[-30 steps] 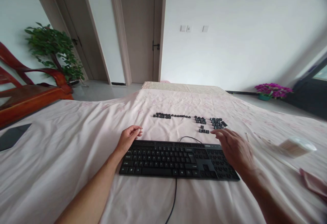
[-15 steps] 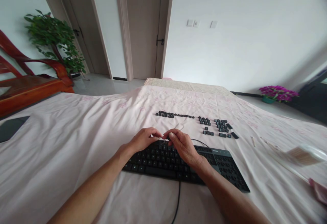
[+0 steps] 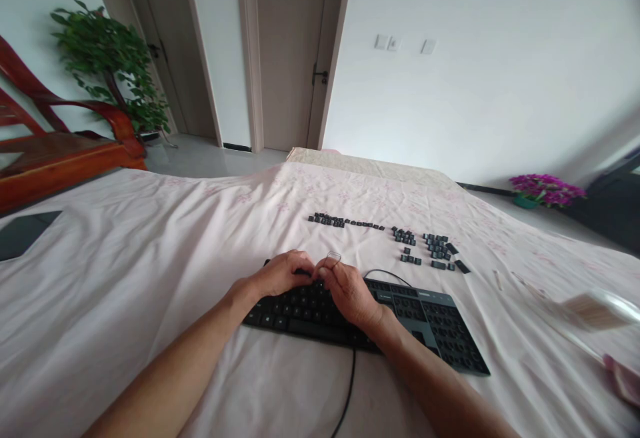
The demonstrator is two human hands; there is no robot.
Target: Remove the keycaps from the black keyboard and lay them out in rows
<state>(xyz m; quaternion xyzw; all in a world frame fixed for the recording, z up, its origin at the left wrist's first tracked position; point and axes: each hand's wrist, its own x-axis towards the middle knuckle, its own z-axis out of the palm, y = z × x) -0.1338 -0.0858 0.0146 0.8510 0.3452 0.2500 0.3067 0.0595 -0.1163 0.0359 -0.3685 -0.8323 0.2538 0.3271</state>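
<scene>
A black keyboard point(image 3: 320, 330) lies on the pink cloth, with keycaps gone from its right-hand blocks and letter keys still in place. My right hand point(image 3: 347, 291) is closed over its upper middle, gripping a thin wire keycap puller point(image 3: 334, 255) whose loop sticks up past the fingers. The puller's lower end is hidden. Beside it, my left hand point(image 3: 283, 273) rests at the keyboard's upper left edge, fingers bent together and meeting the right fingertips. What they pinch, if anything, is hidden. Removed keycaps point(image 3: 327, 221) lie in rows beyond the hands, with more keycaps point(image 3: 437, 247) grouped to the right.
The keyboard cable point(image 3: 350, 385) runs toward me over the cloth point(image 3: 200, 238). At the right lie a blurred clear container of sticks point(image 3: 595, 308) and a loose small stick point(image 3: 498, 281). A dark flat object point(image 3: 25, 231) is at far left, near a wooden chair point(image 3: 75, 158).
My right hand has shifted slightly left and down, bringing the wire puller's loop left and more upright. The left hand stays nearly in place. The view has shifted a little.
</scene>
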